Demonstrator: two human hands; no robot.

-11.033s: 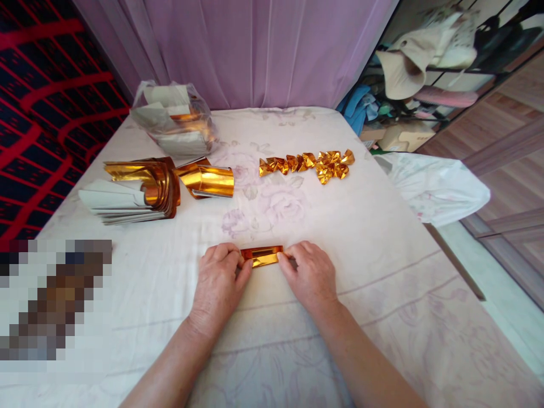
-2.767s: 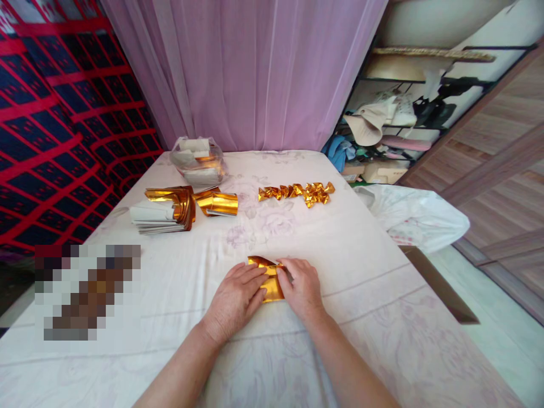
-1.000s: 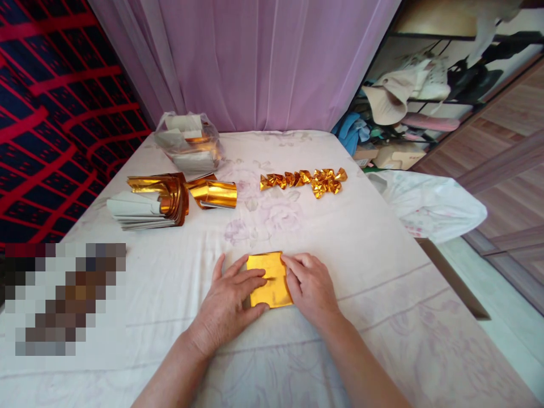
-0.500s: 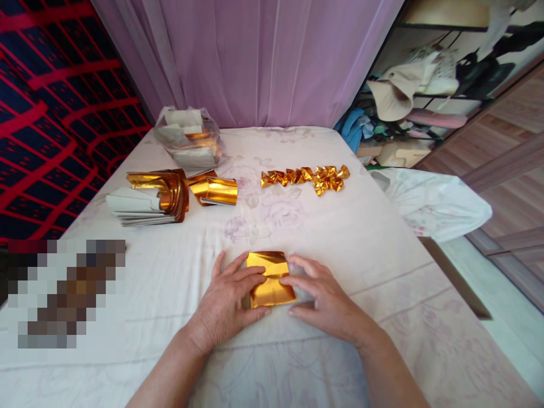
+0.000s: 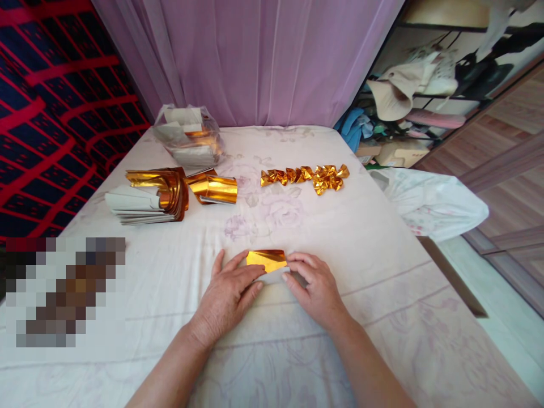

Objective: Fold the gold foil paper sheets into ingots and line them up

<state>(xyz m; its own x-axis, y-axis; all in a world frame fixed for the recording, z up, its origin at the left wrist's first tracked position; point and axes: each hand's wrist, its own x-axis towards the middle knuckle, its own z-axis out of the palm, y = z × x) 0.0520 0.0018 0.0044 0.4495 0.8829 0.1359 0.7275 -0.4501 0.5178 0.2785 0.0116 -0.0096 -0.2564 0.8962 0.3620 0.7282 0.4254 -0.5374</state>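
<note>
A sheet of gold foil paper (image 5: 267, 259) lies on the cloth-covered table between my hands. Its near edge is folded up, so a strip of the pale back shows along the front. My left hand (image 5: 232, 292) holds the left part of that fold, thumb in front and fingers over the gold side. At the right end, my right hand (image 5: 313, 286) pinches the fold between thumb and fingers. Farther off sits a row of folded gold foil pieces (image 5: 289, 176), with a small cluster at its right end.
Back left stand a stack of gold foil sheets (image 5: 174, 195), a bent gold bundle (image 5: 219, 190) and a clear plastic bag (image 5: 189, 139) of more sheets. A purple curtain (image 5: 263, 62) hangs behind the table. Shelves (image 5: 425, 93) and a white cloth-like bundle (image 5: 442, 201) are at the right.
The near edge of the gold sheet has been folded up away from me, so its pale back now shows. Both thumbs have moved forward with it, and my right hand has closed on the paper.
</note>
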